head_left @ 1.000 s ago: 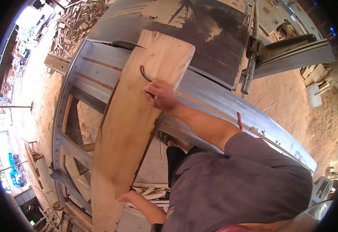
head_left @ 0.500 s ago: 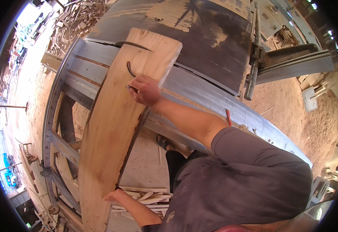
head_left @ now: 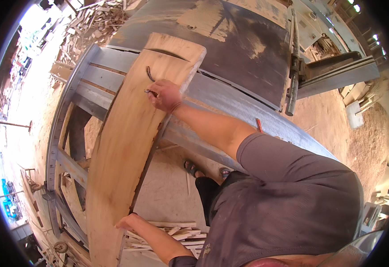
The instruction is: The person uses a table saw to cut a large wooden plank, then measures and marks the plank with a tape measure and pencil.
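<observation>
A long, pale wooden plank (head_left: 123,147) with rough edges lies across the metal table, running from the far end toward the near left. My right hand (head_left: 165,95) is closed on the plank's upper part, around something small with a silvery tip that I cannot make out. Just beyond its fingers, a dark curved piece (head_left: 150,73) like a hook shows against the wood. My left hand (head_left: 127,221) grips the plank's near edge, its fingers partly hidden. Near the far end, a thin dark curved sliver (head_left: 170,54) crosses the plank; whether blade or gap, I cannot tell.
The grey metal table (head_left: 234,100) carries a red pencil-like stick (head_left: 259,125). A large dark panel (head_left: 247,58) stands beyond. A curved ruled rail (head_left: 54,133) borders the left frame. Offcut strips (head_left: 181,233) lie below, and scrap wood (head_left: 94,24) is heaped far left.
Relative to the metal table, the plank has shifted left, both hands keeping to it. The view has also moved slightly, and more of my feet now shows.
</observation>
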Demonstrator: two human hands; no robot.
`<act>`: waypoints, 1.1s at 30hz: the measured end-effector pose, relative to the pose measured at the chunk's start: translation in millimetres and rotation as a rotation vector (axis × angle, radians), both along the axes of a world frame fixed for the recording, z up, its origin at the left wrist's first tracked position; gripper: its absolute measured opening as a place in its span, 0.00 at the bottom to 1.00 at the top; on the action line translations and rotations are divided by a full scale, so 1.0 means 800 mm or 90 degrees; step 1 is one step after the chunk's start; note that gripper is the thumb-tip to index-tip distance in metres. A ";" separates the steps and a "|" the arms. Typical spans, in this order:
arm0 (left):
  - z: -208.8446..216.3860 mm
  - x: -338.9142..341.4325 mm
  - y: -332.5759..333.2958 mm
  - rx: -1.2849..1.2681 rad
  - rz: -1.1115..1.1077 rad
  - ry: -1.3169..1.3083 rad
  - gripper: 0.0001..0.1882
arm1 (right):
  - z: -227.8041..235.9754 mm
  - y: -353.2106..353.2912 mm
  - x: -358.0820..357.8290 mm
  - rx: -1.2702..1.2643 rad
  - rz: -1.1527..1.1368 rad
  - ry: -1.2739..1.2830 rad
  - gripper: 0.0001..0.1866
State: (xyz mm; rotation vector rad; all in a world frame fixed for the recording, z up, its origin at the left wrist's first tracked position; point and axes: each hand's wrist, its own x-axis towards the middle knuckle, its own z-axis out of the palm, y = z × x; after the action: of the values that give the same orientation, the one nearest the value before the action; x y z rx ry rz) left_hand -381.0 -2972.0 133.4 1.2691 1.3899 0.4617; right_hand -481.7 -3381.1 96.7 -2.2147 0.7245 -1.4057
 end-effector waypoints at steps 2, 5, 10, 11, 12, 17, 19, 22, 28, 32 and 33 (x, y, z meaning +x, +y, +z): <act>-0.032 0.022 0.038 -0.016 -0.018 -0.032 0.38 | 0.003 -0.002 0.004 -0.003 0.018 -0.014 0.04; -0.069 0.042 0.072 -0.008 -0.039 -0.073 0.38 | 0.006 0.002 0.014 -0.018 0.014 0.012 0.04; -0.070 0.034 0.049 0.023 -0.136 -0.022 0.36 | -0.003 -0.006 -0.013 0.091 0.020 -0.051 0.04; -0.069 0.027 0.041 0.027 -0.156 -0.008 0.36 | -0.005 -0.003 -0.026 0.137 0.029 -0.080 0.05; -0.062 0.023 0.047 0.039 -0.160 0.001 0.36 | 0.008 0.022 -0.041 0.215 0.060 -0.030 0.08; -0.051 0.018 0.054 -0.018 -0.077 -0.048 0.40 | 0.013 0.123 -0.226 0.340 0.083 0.223 0.27; -0.062 0.020 0.046 -0.007 -0.091 -0.035 0.40 | 0.014 0.146 -0.294 0.327 0.062 0.336 0.24; -0.045 0.006 0.030 0.001 -0.103 -0.069 0.41 | 0.010 0.152 -0.352 0.310 0.062 0.422 0.18; -0.088 0.024 0.071 -0.019 -0.085 -0.095 0.40 | 0.025 -0.016 -0.346 0.350 -0.162 0.355 0.11; -0.083 0.019 0.051 -0.020 -0.056 -0.109 0.40 | 0.008 -0.194 -0.300 0.479 -0.061 0.196 0.17; -0.074 0.014 0.044 -0.015 -0.052 -0.133 0.40 | 0.003 -0.225 -0.279 0.480 -0.030 0.171 0.18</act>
State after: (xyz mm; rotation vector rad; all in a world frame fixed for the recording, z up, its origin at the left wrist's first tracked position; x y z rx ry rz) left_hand -369.7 -2936.9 73.9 1.2177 1.1619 0.5055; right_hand -704.7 -3561.3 98.8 -1.7803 1.1697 -0.6713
